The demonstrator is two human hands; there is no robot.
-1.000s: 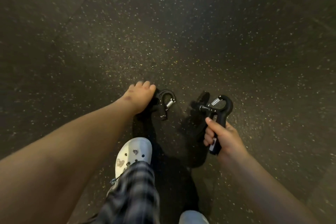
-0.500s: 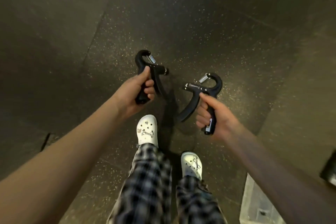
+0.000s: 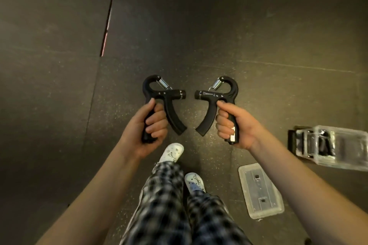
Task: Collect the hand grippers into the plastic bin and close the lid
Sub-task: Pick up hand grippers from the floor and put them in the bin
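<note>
**A:** What do the fingers have?

**B:** The left hand (image 3: pixel 147 129) has its fingers (image 3: pixel 157 123) curled tight round the straight handle of a black hand gripper (image 3: pixel 165 93), and the thumb lies up along that handle. The right hand (image 3: pixel 237 127) grips the second hand gripper (image 3: pixel 217 95) the same way, its fingers (image 3: pixel 223 123) wrapped round the straight handle with the thumb on top.

**A:** How do the two sit against each other?

**B:** They mirror each other. The curved free handles swing out into the space between the two sets of fingers, near each other but apart. The steel springs and looped heads stand beyond the fingertips, and the knob ends point at each other across a gap. Both are held up off the dark speckled floor (image 3: pixel 199 26).

**A:** And the bin?

**B:** The clear plastic bin (image 3: pixel 342 149) sits on the floor, well out to the right of the right-hand fingers. There are dark items inside, too blurred to name. Its lid (image 3: pixel 260 191) is off and lies flat on the floor, apart from the bin. It is on the person's side of the right-hand fingers, just beside the right forearm.

**A:** Anything under the hands?

**B:** Plaid trousers (image 3: pixel 165 205) and two white clogs (image 3: pixel 172 152), below and between the fingers. A red strip (image 3: pixel 104 43) shows in a floor seam, far beyond the left fingers.
</note>
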